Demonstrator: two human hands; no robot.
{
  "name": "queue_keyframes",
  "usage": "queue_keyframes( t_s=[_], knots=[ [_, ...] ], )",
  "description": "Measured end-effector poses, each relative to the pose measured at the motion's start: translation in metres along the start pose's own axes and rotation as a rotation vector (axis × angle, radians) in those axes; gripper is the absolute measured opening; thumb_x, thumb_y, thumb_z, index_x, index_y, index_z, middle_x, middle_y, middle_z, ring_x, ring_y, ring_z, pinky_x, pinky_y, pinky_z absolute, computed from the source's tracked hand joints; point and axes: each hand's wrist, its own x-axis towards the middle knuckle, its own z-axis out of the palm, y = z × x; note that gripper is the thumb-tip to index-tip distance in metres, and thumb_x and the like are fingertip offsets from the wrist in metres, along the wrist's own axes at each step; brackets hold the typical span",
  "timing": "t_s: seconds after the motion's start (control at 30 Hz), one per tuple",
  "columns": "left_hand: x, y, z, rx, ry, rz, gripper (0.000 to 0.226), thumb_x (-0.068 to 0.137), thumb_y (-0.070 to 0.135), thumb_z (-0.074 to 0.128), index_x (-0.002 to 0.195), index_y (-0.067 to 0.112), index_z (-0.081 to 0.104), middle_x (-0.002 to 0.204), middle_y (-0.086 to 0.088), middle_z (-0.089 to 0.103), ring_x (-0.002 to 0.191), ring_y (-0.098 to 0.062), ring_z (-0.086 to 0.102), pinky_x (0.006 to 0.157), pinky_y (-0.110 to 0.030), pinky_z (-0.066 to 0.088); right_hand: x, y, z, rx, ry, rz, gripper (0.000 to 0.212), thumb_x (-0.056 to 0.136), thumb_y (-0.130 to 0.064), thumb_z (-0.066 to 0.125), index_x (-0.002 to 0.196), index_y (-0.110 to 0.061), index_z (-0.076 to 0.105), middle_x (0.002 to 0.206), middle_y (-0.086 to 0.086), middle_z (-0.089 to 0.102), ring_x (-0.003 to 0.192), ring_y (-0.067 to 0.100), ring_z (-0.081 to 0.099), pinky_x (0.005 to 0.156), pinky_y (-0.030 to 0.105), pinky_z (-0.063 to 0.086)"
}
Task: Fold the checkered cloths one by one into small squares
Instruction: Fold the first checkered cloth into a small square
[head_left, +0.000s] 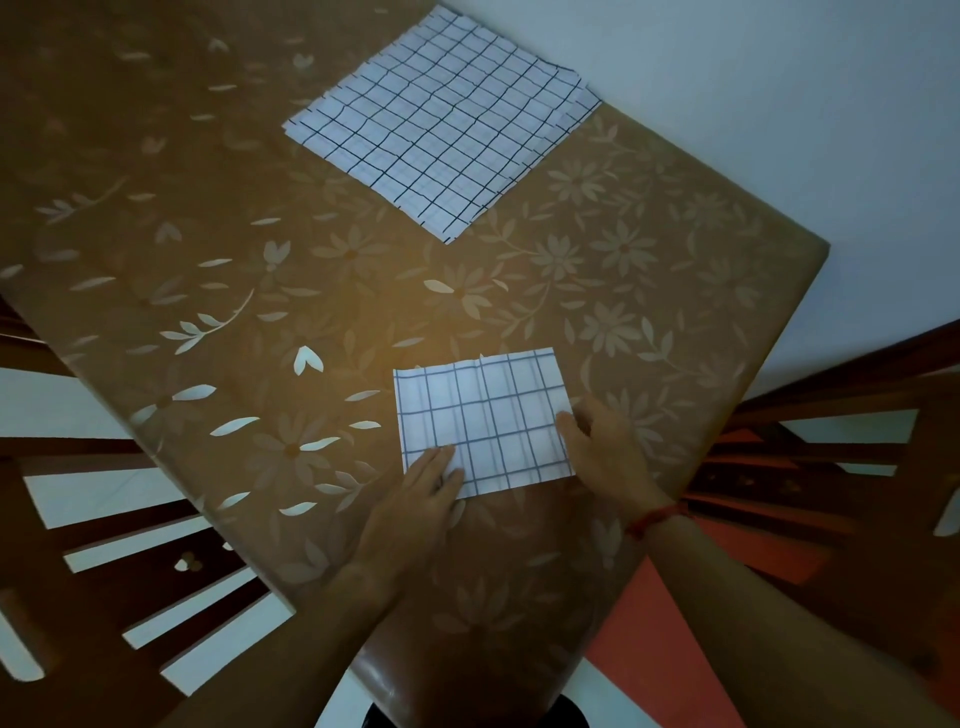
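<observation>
Head view: a checkered cloth, a thin, creased rectangle, lies with its long axis left to right on the glossy floral worktop. The left hand presses flat on its near-left corner. The right hand rests at its right short edge; whether it pinches is unclear. A stack of larger cloths lies well beyond.

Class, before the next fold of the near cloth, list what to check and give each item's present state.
1. Folded cloth lies flat on the table: ok.
2. Left hand presses its near-left corner with flat fingers: ok.
3. Right hand has a grip on the right edge: cannot tell.
4. Cloth is a small square: not ok, it is a rectangle.
5. Stack of cloths lies apart, farther up the table: ok.
</observation>
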Motion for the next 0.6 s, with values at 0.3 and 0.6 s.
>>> queue_keyframes(
  t_s=[0.3, 0.6],
  knots=[
    [-0.002, -0.002, 0.001, -0.045, -0.011, -0.031, 0.075, 0.103, 0.039, 0.003, 0.113, 0.010, 0.071, 0.127, -0.013, 0.062, 0.118, -0.029, 0.059, 0.098, -0.035, 0.034, 0.028, -0.021, -0.001, 0.176, -0.062, 0.319, 0.034, 0.081, -0.036, 0.056, 0.080, -0.003, 0.064, 0.083, 0.013, 0.070, 0.082, 0.028, 0.067, 0.081, 0.045, 0.056],
    [-0.002, -0.004, -0.001, -0.042, 0.026, -0.010, 0.053, 0.098, 0.037, 0.026, 0.113, 0.013, 0.071, 0.127, -0.010, 0.063, 0.118, -0.027, 0.059, 0.098, -0.036, 0.033, 0.041, -0.029, -0.005, 0.257, -0.162, 0.490, 0.023, 0.075, -0.026, 0.078, 0.071, -0.009, 0.063, 0.089, 0.011, 0.069, 0.089, 0.029, 0.067, 0.085, 0.044, 0.056]
  ],
)
